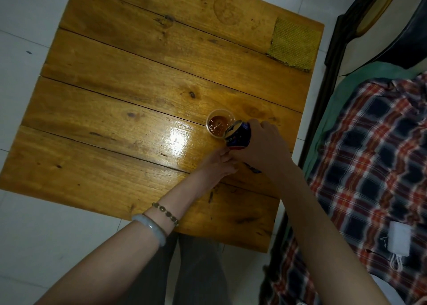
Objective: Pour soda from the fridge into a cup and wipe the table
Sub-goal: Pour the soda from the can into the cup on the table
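Note:
A small clear cup (pixel 219 125) stands on the wooden table (pixel 138 96), partly filled with fizzy brown soda. My right hand (pixel 263 147) grips a blue soda can (pixel 238 135) that is tilted with its mouth over the cup's rim. My left hand (pixel 219 165) lies on the table just below the can, its fingers reaching toward the can's underside and partly hidden by my right hand. A yellow-green woven cloth (pixel 292 43) lies flat at the table's far right corner.
White tiled floor (pixel 27 235) surrounds the table. Close to the table's right edge stands a dark wooden bed frame (pixel 323 110) with a plaid cloth (pixel 374 157) on it. A bright glare spot (pixel 178 140) sits left of the cup. My legs are under the near edge.

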Action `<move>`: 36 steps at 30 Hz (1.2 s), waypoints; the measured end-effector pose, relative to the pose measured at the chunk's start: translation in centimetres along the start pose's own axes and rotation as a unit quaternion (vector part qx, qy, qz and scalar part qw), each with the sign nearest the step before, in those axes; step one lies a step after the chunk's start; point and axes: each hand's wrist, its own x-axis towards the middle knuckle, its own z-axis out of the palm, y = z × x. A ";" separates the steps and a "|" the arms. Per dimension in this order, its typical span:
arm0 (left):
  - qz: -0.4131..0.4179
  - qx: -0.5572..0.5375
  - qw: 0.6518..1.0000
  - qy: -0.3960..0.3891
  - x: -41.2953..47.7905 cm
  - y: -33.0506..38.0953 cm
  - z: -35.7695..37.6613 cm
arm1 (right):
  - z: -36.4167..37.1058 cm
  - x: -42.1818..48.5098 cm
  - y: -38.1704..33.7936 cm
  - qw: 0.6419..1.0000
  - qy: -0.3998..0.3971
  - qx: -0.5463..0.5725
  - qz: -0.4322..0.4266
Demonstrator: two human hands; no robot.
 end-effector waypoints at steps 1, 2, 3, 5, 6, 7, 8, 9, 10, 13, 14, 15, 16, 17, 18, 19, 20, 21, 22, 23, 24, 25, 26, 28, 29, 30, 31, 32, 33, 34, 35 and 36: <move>0.001 0.000 1.000 0.001 0.0 0.0 0.0 | 0.0 0.0 0.0 1.000 0.001 0.001 -0.001; 0.002 0.000 1.000 0.001 0.0 0.0 0.0 | 0.0 0.0 0.0 1.000 0.004 0.001 -0.002; 0.003 -0.002 1.000 0.000 0.0 0.0 0.0 | 0.1 0.1 0.0 1.000 0.006 0.001 -0.002; 0.004 -0.006 1.000 -0.007 0.0 0.0 0.0 | 0.1 0.1 0.0 1.000 0.008 0.000 -0.002; 0.003 -0.008 1.000 -0.009 0.0 0.1 0.0 | 0.1 0.2 0.0 1.000 0.007 -0.002 -0.003; 0.001 -0.009 1.000 -0.010 -0.1 0.2 0.0 | 0.1 0.2 0.0 1.000 0.006 -0.004 -0.004; 0.000 -0.011 1.000 -0.010 -0.1 0.2 0.1 | 0.1 0.3 0.0 1.000 0.006 -0.005 -0.004; 0.001 -0.010 1.000 -0.010 -0.1 0.2 0.1 | 0.1 0.3 0.0 1.000 0.006 -0.006 -0.005; 0.003 -0.008 1.000 -0.011 0.0 0.2 0.1 | 0.1 0.3 0.0 1.000 0.007 -0.006 -0.006; 0.007 -0.005 1.000 -0.010 0.1 0.1 0.1 | 0.0 0.3 0.0 1.000 0.009 -0.007 -0.008; 0.006 -0.006 1.000 -0.009 0.2 0.1 0.1 | 0.0 0.3 0.0 1.000 0.009 -0.006 -0.007; 0.005 -0.005 1.000 -0.008 0.2 0.1 0.1 | -0.1 0.3 0.0 1.000 0.008 -0.006 -0.007; 0.005 -0.005 1.000 -0.009 0.3 0.1 0.0 | -0.1 0.4 0.0 1.000 0.006 -0.006 -0.005; 0.005 -0.006 1.000 -0.011 0.3 0.1 0.0 | -0.2 0.4 0.0 1.000 0.003 -0.006 -0.003; 0.004 -0.007 1.000 -0.012 0.3 0.1 0.0 | -0.2 0.4 0.0 1.000 0.000 -0.005 -0.001; 0.004 -0.009 1.000 -0.013 0.2 0.2 0.0 | -0.2 0.4 0.0 1.000 -0.002 -0.003 0.000; 0.003 -0.013 1.000 -0.015 0.2 0.2 -0.1 | -0.2 0.5 0.0 1.000 -0.003 -0.001 0.002; 0.001 -0.016 1.000 -0.015 0.2 0.3 -0.1 | -0.1 0.5 0.0 1.000 -0.002 -0.001 0.002; 0.001 -0.017 1.000 -0.014 0.2 0.2 -0.1 | -0.1 0.5 0.0 1.000 -0.002 -0.001 0.002; 0.001 -0.017 1.000 -0.010 0.3 0.2 -0.1 | -0.1 0.5 0.0 1.000 -0.002 -0.002 0.003; 0.002 -0.018 1.000 -0.009 0.3 0.1 -0.1 | -0.1 0.5 0.0 1.000 -0.003 -0.002 0.003; 0.003 -0.019 1.000 -0.009 0.3 0.1 -0.1 | -0.1 0.5 0.0 1.000 -0.003 -0.001 0.004; 0.003 -0.020 1.000 -0.010 0.3 0.1 -0.1 | -0.1 0.5 0.0 1.000 -0.004 -0.002 0.005; 0.001 -0.018 1.000 -0.012 0.3 0.2 -0.1 | -0.2 0.6 0.0 1.000 -0.006 -0.004 0.004; 0.001 -0.019 1.000 -0.013 0.4 0.2 -0.1 | -0.2 0.6 0.0 1.000 -0.006 -0.004 0.003; 0.001 -0.019 1.000 -0.013 0.4 0.1 -0.2 | -0.2 0.6 0.0 1.000 -0.006 -0.005 0.003; 0.002 -0.019 1.000 -0.013 0.5 0.1 -0.2 | -0.2 0.7 0.0 1.000 -0.005 -0.005 0.003; 0.003 -0.019 1.000 -0.013 0.5 0.1 -0.2 | -0.2 0.7 0.0 1.000 -0.004 -0.005 0.004; 0.003 -0.021 1.000 -0.013 0.6 0.1 -0.2 | -0.2 0.7 0.1 1.000 -0.003 -0.004 0.003; 0.003 -0.024 1.000 -0.014 0.6 0.1 -0.2 | -0.2 0.7 0.1 1.000 -0.001 -0.004 0.001; 0.003 -0.026 1.000 -0.014 0.6 0.1 -0.2 | -0.1 0.8 0.2 1.000 0.001 -0.005 -0.001; 0.002 -0.028 1.000 -0.013 0.7 0.0 -0.2 | -0.1 0.8 0.2 1.000 0.002 -0.004 -0.003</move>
